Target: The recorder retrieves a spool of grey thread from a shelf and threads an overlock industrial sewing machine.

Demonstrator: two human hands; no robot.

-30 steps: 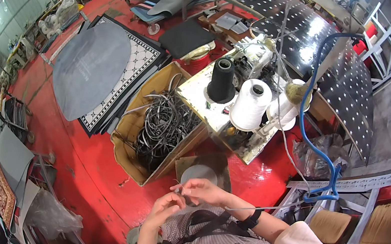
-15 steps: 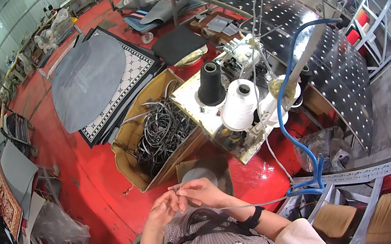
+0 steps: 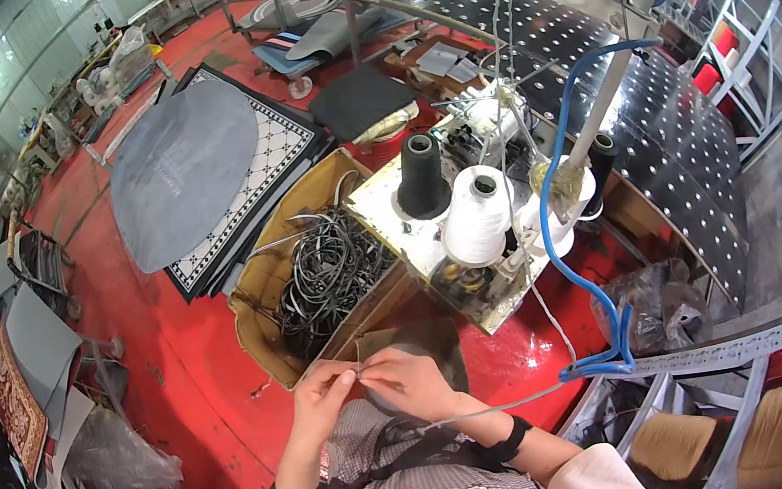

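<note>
In front of my lap both hands meet, fingertips pinched close together. My left hand (image 3: 324, 397) is closed, its thumb and forefinger pressed against the other hand's fingertips. My right hand (image 3: 414, 384) pinches at the same spot. A thin strand (image 3: 357, 349) pokes up between the fingers; what it belongs to is too small to tell. A grey cord (image 3: 506, 406) runs from the right across my right forearm towards my lap. Just beyond the hands stands a yellow-brown carton (image 3: 264, 341) with a tangle of black and grey strips (image 3: 330, 264).
A machine table (image 3: 379, 198) bears a black thread cone (image 3: 421, 177) and a white thread cone (image 3: 475, 219). A blue hose (image 3: 550, 221) hangs at its right. Stacked mats (image 3: 188, 169) lie on the red floor at the left. Brushes (image 3: 671, 445) are at the lower right.
My left hand has turned, with its fingers now drawn in to a pinch against the right hand. The right fingertips have come down slightly. The view has shifted a little.
</note>
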